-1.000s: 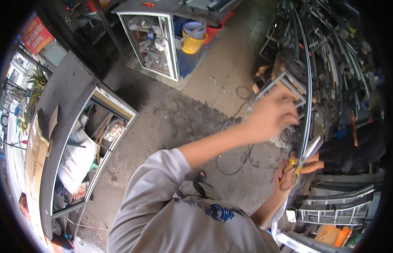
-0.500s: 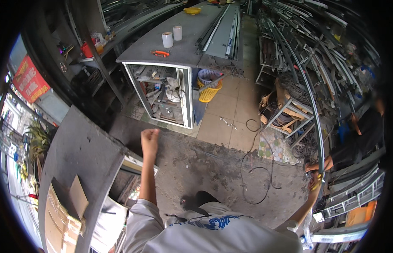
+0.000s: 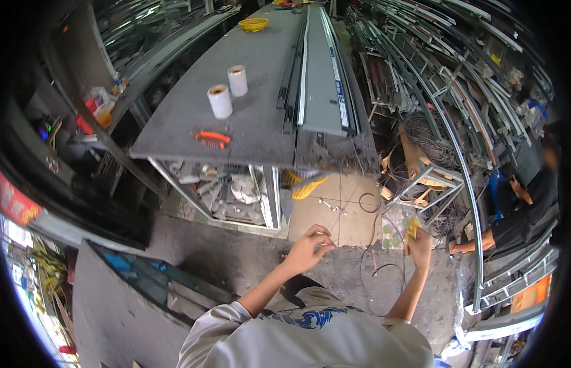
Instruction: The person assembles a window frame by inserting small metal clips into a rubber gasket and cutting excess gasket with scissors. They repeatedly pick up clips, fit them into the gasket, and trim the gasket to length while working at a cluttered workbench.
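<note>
Some blue print (image 3: pixel 316 319) marks the shirt (image 3: pixel 310 346); the right hand (image 3: pixel 420 248) grips yellow scissors (image 3: pixel 412 230), the left hand (image 3: pixel 306 253) curls, grip unclear.

dark worktable (image 3: pixel 261 92) | two upright white rolls (image 3: pixel 220 104) | orange-handled tool (image 3: pixel 213 138) | yellow basin (image 3: pixel 253 25) | long grey profiles (image 3: pixel 322 80) along right side

- Yellow scissors (image 3: pixel 412 229): blades indistinct in the right hand (image 3: pixel 419 245).
- Left hand (image 3: pixel 309 251): any pinched item too small to tell.
- Yellow basket (image 3: pixel 310 186): partly hidden by the tabletop (image 3: pixel 175 119).
</note>
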`<action>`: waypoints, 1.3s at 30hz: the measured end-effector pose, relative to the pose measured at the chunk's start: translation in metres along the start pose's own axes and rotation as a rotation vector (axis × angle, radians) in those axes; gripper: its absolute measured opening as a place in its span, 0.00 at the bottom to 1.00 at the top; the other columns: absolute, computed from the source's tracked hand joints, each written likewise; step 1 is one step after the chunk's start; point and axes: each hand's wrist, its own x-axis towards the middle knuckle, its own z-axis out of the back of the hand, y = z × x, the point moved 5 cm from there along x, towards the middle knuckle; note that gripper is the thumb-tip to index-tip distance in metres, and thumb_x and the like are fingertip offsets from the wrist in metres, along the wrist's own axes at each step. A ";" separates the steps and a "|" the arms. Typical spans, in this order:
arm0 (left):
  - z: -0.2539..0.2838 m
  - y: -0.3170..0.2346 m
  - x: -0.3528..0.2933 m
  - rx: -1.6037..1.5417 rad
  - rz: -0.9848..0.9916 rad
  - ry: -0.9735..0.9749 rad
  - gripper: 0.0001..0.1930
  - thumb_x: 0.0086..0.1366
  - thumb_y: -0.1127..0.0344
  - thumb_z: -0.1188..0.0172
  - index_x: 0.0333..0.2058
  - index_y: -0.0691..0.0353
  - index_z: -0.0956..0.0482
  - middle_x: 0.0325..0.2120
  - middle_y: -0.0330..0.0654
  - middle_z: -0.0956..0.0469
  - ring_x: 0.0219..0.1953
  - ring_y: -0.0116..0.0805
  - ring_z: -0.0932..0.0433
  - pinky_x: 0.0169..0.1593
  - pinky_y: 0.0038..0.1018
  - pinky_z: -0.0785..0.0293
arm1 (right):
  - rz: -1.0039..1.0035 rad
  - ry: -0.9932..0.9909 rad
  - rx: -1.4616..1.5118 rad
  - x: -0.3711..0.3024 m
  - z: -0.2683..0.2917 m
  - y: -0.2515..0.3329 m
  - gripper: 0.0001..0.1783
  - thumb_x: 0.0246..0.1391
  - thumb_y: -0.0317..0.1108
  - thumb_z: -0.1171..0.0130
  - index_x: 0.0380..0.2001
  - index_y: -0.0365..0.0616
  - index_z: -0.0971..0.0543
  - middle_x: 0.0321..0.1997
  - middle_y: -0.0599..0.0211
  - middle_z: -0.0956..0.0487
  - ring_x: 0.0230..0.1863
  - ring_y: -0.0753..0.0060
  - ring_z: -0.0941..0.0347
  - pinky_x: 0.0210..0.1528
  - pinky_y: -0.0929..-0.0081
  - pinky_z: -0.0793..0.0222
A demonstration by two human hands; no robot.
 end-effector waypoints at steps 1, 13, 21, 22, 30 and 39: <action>0.011 -0.006 0.020 -0.005 -0.044 0.054 0.07 0.63 0.65 0.38 0.32 0.63 0.21 0.41 0.43 0.27 0.44 0.41 0.25 0.49 0.33 0.30 | 0.053 0.048 -0.067 0.024 -0.031 0.048 0.10 0.52 0.33 0.36 0.25 0.36 0.20 0.13 0.70 0.28 0.18 0.86 0.38 0.20 0.77 0.43; 0.199 -0.016 0.119 -0.136 -0.140 0.313 0.05 0.55 0.71 0.32 0.32 0.59 0.17 0.37 0.39 0.34 0.38 0.34 0.32 0.41 0.29 0.33 | 0.415 0.060 0.145 0.152 -0.358 0.300 0.13 0.49 0.31 0.34 0.36 0.33 0.21 0.36 0.52 0.20 0.37 0.48 0.21 0.42 0.66 0.26; 0.281 0.020 0.195 0.012 -0.260 -0.062 0.06 0.55 0.70 0.32 0.32 0.62 0.17 0.37 0.42 0.33 0.37 0.34 0.32 0.43 0.27 0.35 | -0.210 0.613 0.939 0.112 -0.343 0.289 0.23 0.67 0.45 0.49 0.45 0.30 0.22 0.38 0.63 0.19 0.36 0.75 0.24 0.41 0.78 0.29; 0.279 0.022 0.202 -0.017 -0.258 -0.011 0.05 0.56 0.71 0.32 0.32 0.62 0.17 0.37 0.42 0.33 0.36 0.33 0.32 0.42 0.27 0.35 | -0.252 0.544 0.858 0.107 -0.342 0.286 0.22 0.65 0.44 0.46 0.44 0.31 0.21 0.35 0.65 0.19 0.35 0.78 0.25 0.39 0.80 0.30; 0.242 0.025 0.241 -0.180 -0.125 0.170 0.04 0.62 0.72 0.36 0.34 0.66 0.18 0.38 0.40 0.31 0.37 0.27 0.30 0.42 0.23 0.34 | -0.278 -0.042 0.681 0.115 -0.320 0.266 0.06 0.55 0.29 0.34 0.31 0.36 0.16 0.24 0.72 0.21 0.26 0.86 0.30 0.28 0.84 0.36; 0.160 0.048 0.380 0.284 -0.129 0.227 0.12 0.64 0.63 0.38 0.40 0.66 0.20 0.41 0.46 0.25 0.39 0.34 0.25 0.41 0.27 0.29 | -0.319 -0.366 0.812 0.130 -0.231 0.198 0.05 0.56 0.27 0.36 0.31 0.36 0.15 0.24 0.70 0.20 0.23 0.87 0.31 0.24 0.88 0.41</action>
